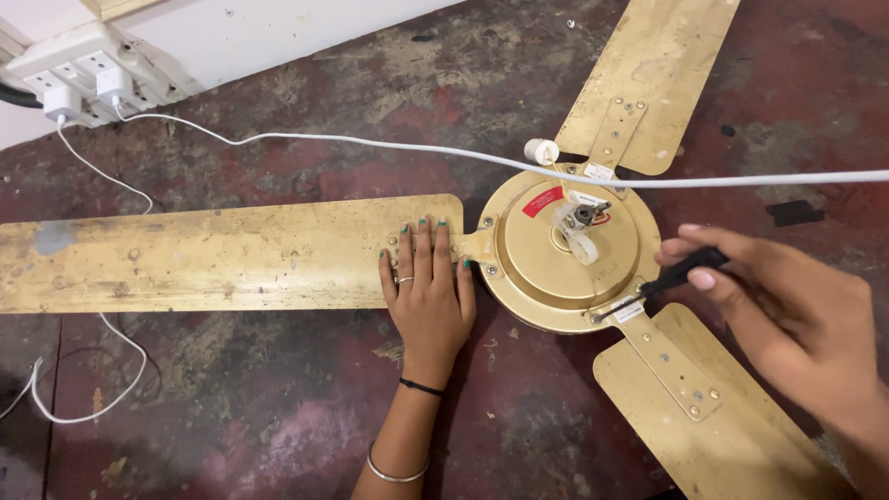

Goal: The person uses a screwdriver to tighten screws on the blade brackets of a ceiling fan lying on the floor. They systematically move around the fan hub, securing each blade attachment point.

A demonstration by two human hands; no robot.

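A gold ceiling fan lies on the floor with its round motor housing (556,264) in the middle and three blades spreading out. My left hand (428,292) lies flat, fingers apart, on the inner end of the long left blade (213,255), right beside the housing. My right hand (787,315) grips a black-handled screwdriver (662,282). Its tip rests at the screws where the lower right blade (704,407) meets the housing. The third blade (648,74) points up and to the right.
A white cable (370,141) runs from a wall power strip (83,69) across the fan to the right edge. Another white cable (120,370) loops on the stained dark red floor at the left. A small black object (795,212) lies on the floor at the right.
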